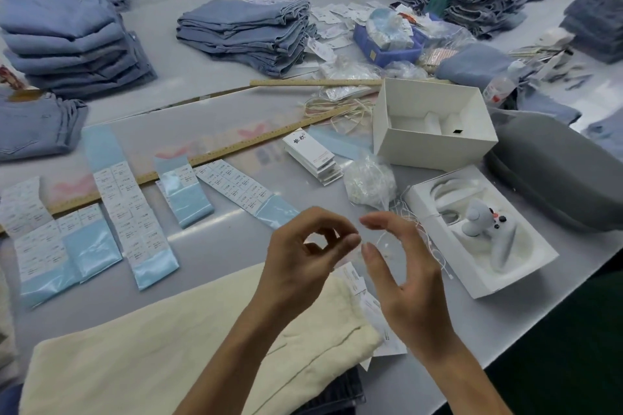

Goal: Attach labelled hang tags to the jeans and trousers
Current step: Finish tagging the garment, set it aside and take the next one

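Keeping the thin string [381, 239] taut, pinched between left hand [303, 266] and half-curled right hand [404, 283], threading is eased above the cream trousers [188, 340].

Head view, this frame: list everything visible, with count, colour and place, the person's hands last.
Cream trousers: one, folded, near edge.
Hang tags: several, white, beside the trousers under the right hand.
Label sheets: about six strips, white on pale blue backing, left of centre.
Tag stack: one, white, centre.
Rulers: two, wooden, across the middle.
Open box: one, white, right of centre.
Controller tray: one, white, right.
Grey case: one, far right.
Jeans stacks: several, blue, along the back.
Blue bin: one, back centre.
Left hand: fingertips pinched together.
Right hand: fingers curved, thin white string by it.
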The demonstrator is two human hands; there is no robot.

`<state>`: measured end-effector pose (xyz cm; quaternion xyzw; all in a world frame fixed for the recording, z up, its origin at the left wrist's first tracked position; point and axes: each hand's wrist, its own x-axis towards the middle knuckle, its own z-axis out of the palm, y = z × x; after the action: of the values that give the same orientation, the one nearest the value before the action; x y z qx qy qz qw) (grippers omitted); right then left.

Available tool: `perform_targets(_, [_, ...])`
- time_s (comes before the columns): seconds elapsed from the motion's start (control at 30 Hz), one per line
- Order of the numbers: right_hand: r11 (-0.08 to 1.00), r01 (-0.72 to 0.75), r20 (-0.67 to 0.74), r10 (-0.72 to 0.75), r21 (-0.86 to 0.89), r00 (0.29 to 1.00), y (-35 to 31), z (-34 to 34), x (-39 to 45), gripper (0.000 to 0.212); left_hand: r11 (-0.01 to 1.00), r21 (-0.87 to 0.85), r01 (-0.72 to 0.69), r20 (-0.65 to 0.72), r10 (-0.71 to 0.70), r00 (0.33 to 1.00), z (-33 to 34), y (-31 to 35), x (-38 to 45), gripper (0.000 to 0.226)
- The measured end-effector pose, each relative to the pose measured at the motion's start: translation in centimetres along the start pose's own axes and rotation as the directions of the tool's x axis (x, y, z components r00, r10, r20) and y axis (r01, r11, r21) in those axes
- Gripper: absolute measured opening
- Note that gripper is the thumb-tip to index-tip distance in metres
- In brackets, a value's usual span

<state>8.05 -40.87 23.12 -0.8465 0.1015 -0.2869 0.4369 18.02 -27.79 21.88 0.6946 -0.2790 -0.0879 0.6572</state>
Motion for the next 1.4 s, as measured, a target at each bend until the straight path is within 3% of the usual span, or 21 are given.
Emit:
perform_targets(0.17, [0.998, -0.051, -0.031, 0.052, 0.036, 0.998, 0.1, -0.6, -0.4, 0.005, 0.981, -0.16, 0.107, 0.087, -0.094, 0.992, 0.3, 0.0, 0.1, 0.006])
perform_targets(0.27, [0.986, -0.141, 0.065, 0.135, 0.093, 0.989, 1.9, -1.2, -0.9, 0.004, 0.963, -0.164, 0.216, 0.087, -0.204, 0.975, 1.3, -1.3, -1.3, 0.009])
perform_targets(0.33, [0.986, -0.167, 0.129, 0.164, 0.014, 0.978, 3.7, -1.4, -1.9, 0.014, 0.935, 0.167, 0.314, 0.036, -0.324, 0.945, 2.1, -3.0, -2.6, 0.017])
perform_targets(0.4, [0.978, -0.195, 0.184, 0.206, -0.072, 0.961, 5.6, -1.5, -3.4, 0.017, 0.732, 0.603, 0.316, 0.098, -0.461, 0.882, 2.7, -4.5, -4.7, 0.024])
perform_targets(0.43, [0.972, -0.211, 0.21, 0.228, -0.103, 0.951, 6.5, -1.5, -4.3, 0.017, 0.636, 0.722, 0.271, 0.161, -0.536, 0.829, 3.2, -5.0, -5.9, 0.03])
perform_targets(0.5, [0.962, -0.234, 0.221, 0.26, -0.14, 0.94, 7.9, -1.7, -5.9, 0.02, 0.568, 0.796, 0.209, 0.245, -0.618, 0.747, 4.2, -5.6, -7.9, 0.036])
perform_targets(0.67, [0.913, -0.403, 0.101, 0.407, -0.061, 0.908, 9.3, -3.6, -6.2, 0.027, 0.598, 0.726, 0.341, 0.156, -0.626, 0.764, 4.6, -5.7, -7.1, 0.017])
perform_targets(0.8, [0.911, -0.402, 0.265, 0.413, -0.095, 0.871, 8.4, -2.6, -6.5, 0.027, 0.633, 0.698, 0.336, 0.123, -0.568, 0.814, 4.0, -5.5, -6.9, 0.018])
perform_targets(0.9, [0.914, -0.31, 0.31, 0.384, -0.262, 0.87, 7.3, -0.1, -8.3, 0.014, 0.714, 0.532, 0.456, 0.06, -0.569, 0.82, 3.6, -5.7, -7.4, 0.02])
perform_targets(1.03, [0.874, -0.013, 0.241, 0.149, -0.486, 0.959, 6.8, 2.6, -9.2, 0.005, 0.756, 0.416, 0.506, -0.026, -0.546, 0.837, 3.7, -6.2, -8.8, 0.021])
perform_targets(1.1, [0.856, 0.006, 0.189, 0.107, -0.517, 0.976, 6.8, 3.7, -9.2, 0.006, 0.761, 0.371, 0.532, -0.071, -0.548, 0.833, 3.5, -6.4, -9.1, 0.02])
perform_targets(1.2, [0.87, -0.051, 0.057, 0.091, -0.49, 0.994, 7.5, 5.0, -9.7, 0.004, 0.731, 0.288, 0.619, -0.08, -0.626, 0.776, 2.5, -6.6, -8.9, 0.027])
perform_targets(1.33, [0.914, -0.142, -0.068, 0.125, -0.38, 0.99, 7.8, 6.3, -10.4, 0.017, 0.701, 0.58, 0.415, 0.036, -0.531, 0.847, 1.5, -7.2, -8.9, 0.018])
perform_targets(1.4, [0.92, -0.172, -0.091, 0.15, -0.353, 0.985, 8.0, 6.6, -10.6, 0.009, 0.739, 0.558, 0.379, 0.089, -0.507, 0.857, 1.6, -7.3, -9.0, 0.018])
